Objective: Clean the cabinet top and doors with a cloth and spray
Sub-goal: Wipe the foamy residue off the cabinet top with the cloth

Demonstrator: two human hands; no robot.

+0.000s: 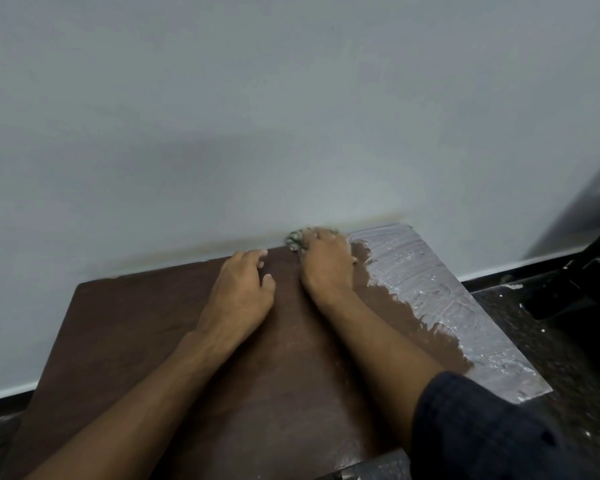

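The dark brown cabinet top (146,327) fills the lower middle of the head view, its back edge against the wall. A pale grey dusty film (440,306) covers its right strip. My right hand (326,261) presses a crumpled grey cloth (294,241) onto the top at the back edge, where brown meets grey. Only a bit of cloth shows past the fingers. My left hand (239,296) rests flat on the brown surface just left of it, fingers loosely spread, holding nothing. No spray bottle is in view.
A plain pale wall (291,116) rises right behind the cabinet. Dark speckled floor (548,334) with white flecks lies to the right, with a black object (582,282) at the far right. A dark sleeve (482,431) covers my right forearm.
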